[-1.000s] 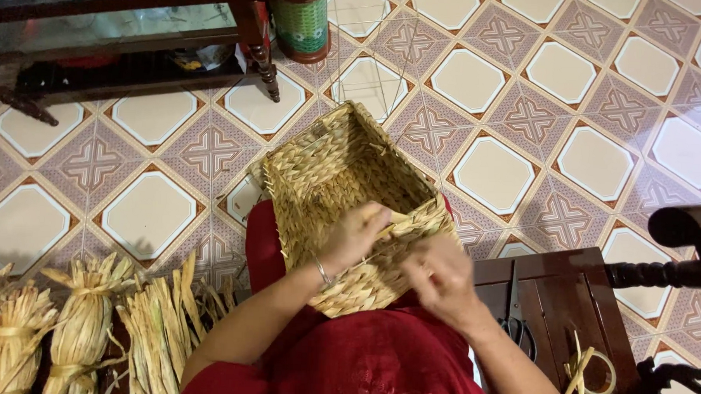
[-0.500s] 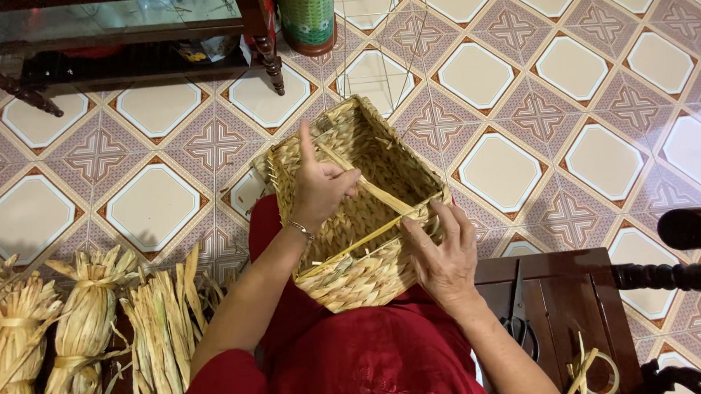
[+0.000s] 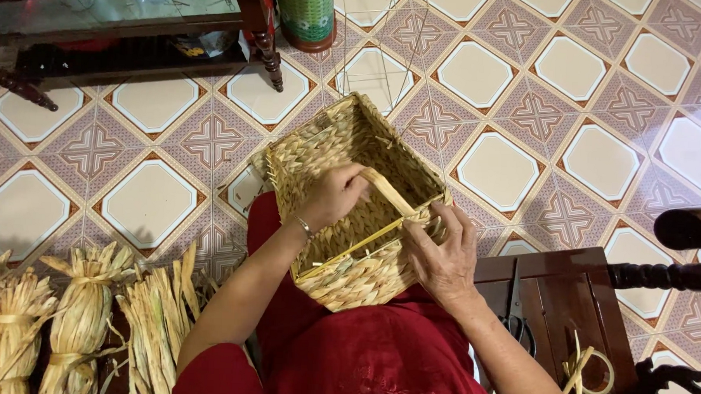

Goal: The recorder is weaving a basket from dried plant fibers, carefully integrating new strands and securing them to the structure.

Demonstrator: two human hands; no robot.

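The left hand (image 3: 331, 196) has dropped from its raised pull; its fingers now pinch the straw strand (image 3: 386, 192) inside the basket (image 3: 348, 278), tightening the weave. At 3 o'clock, the right hand (image 3: 442, 251) presses the rim, fingers spread.

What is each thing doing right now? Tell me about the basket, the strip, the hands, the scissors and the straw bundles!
Woven basket: open-topped, tilted on the lap, near rim unfinished.
Straw strip: pulled across the basket's inside, pinched by left hand.
Left hand: grip closed on the strip.
Right hand: fingers pressing the basket's rim.
Scissors: closed, lying on the wooden chair.
Straw bundles: tied, lying on the floor.
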